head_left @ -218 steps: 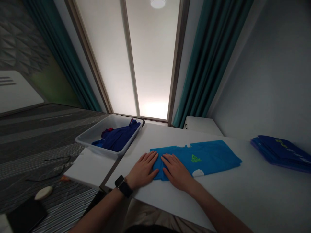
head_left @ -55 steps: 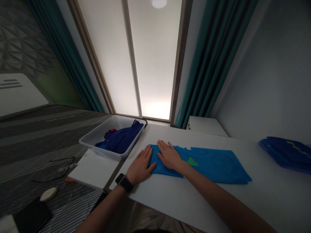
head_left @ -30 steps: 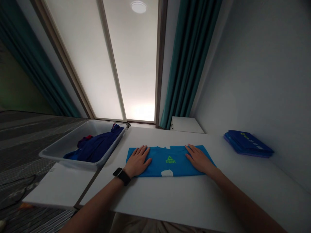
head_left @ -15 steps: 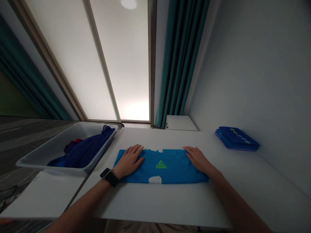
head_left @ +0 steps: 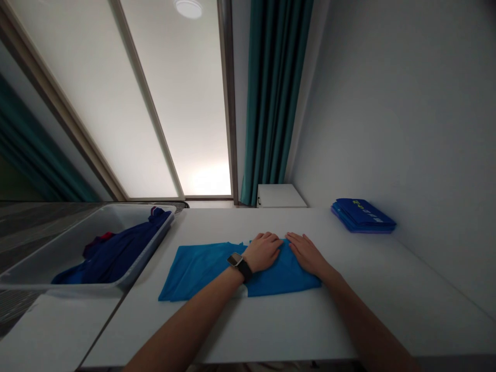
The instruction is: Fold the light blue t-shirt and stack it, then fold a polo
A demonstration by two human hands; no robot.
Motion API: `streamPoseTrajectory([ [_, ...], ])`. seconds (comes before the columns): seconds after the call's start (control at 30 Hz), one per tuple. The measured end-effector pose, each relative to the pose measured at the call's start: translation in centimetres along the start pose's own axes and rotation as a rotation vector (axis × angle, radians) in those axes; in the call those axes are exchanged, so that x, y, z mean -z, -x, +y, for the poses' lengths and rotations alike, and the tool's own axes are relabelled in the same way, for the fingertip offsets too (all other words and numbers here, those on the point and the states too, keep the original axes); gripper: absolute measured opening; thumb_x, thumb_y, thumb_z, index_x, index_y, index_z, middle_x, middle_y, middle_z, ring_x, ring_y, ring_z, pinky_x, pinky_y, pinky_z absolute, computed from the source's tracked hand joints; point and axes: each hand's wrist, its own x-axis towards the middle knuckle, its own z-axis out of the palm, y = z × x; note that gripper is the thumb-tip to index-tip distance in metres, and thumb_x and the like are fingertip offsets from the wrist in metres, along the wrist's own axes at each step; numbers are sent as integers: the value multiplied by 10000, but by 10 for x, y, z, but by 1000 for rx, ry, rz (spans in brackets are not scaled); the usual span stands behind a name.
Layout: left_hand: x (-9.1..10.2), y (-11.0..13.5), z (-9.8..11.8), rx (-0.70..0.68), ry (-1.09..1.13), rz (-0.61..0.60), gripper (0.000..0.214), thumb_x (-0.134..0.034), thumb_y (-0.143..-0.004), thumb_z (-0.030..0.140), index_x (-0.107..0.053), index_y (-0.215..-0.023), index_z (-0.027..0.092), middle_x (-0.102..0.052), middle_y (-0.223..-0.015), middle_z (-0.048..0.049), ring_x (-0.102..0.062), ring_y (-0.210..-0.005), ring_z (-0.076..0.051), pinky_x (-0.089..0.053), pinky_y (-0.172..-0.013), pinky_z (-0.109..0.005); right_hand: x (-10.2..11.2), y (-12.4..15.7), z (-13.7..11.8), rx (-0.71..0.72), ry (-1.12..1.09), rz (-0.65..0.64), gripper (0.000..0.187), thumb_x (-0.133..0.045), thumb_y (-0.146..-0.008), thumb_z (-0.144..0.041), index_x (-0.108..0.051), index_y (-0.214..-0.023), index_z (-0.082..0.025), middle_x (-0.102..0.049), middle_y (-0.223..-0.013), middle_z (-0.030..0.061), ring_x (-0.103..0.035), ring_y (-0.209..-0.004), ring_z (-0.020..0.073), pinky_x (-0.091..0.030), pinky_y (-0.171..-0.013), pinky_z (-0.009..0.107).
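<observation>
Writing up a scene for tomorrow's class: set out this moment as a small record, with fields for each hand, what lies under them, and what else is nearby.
Left hand: flat on the blue T-shirt, wristwatch on the wrist
Right hand: flat on the same shirt, fingers spread
Surface: white tabletop
Nearby, left: gray plastic tub holding a navy garment
Nearby, right: stack of folded navy garments, by the wall

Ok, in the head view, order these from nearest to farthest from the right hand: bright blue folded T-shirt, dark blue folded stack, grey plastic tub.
1. Bright blue folded T-shirt: directly under the right hand.
2. Dark blue folded stack: ahead and to the right.
3. Grey plastic tub: off to the left, past the T-shirt.
</observation>
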Motion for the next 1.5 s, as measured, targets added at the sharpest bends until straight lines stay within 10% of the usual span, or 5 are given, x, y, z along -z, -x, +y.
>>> streamPoseTrajectory([
  [0.47,-25,-7,-20,101,160,66,217,-451,-964,289,-613,-1092,222,-571,-1067,-60,-520,-1022,-220,-410,-918,-384,-1,14,23,21,-340,132,465,-294,-946,-251,-539,-1334,-173,-530,-1400,101,-448,-1324,201,-321,-1143,452],
  [1.03,-18,-10,-18,88,181,78,138,-438,-962,219,-576,-964,211,-636,-972,-32,-555,-943,-202,-416,-849,-346,14,65,8,70,-45,-6,500,-213,-997,-229,-380,-1465,-183,-360,-1523,101,-277,-1426,206,-245,-1157,496],
  [1.5,-26,-11,-22,80,111,86,150,-455,-957,223,-591,-1022,218,-612,-1005,-46,-545,-952,-210,-421,-843,-354,19,67,3,-52,-211,360,361,-329,-968,-235,-600,-1200,-180,-641,-1173,118,-571,-1113,223,-444,-982,428],
])
